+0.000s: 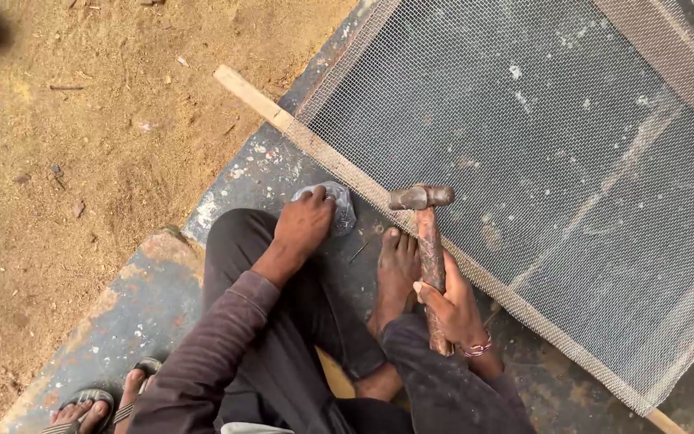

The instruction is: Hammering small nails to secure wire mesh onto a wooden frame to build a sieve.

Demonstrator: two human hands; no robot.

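Right hand [453, 301] grips hammer [427, 241], head over wooden strip [347, 173] edging wire mesh [540, 161] | left hand [305, 223] presses plastic bag [340, 207] beside strip | bare foot [397, 269] against strip | sandalled feet [102, 402] behind

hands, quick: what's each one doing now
Left hand: reaching into small clear plastic bag; grip cannot be told.
Right hand: closed on rusty wooden-handled hammer.

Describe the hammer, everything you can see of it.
The hammer has a rusty brown metal head lying crosswise above a worn wooden handle, both dull and stained. It points away from the person, head over the wooden strip at the edge of the wire mesh. The right hand grips the handle near its lower half; the butt end pokes out below the hand. A bare foot lies just beside it.
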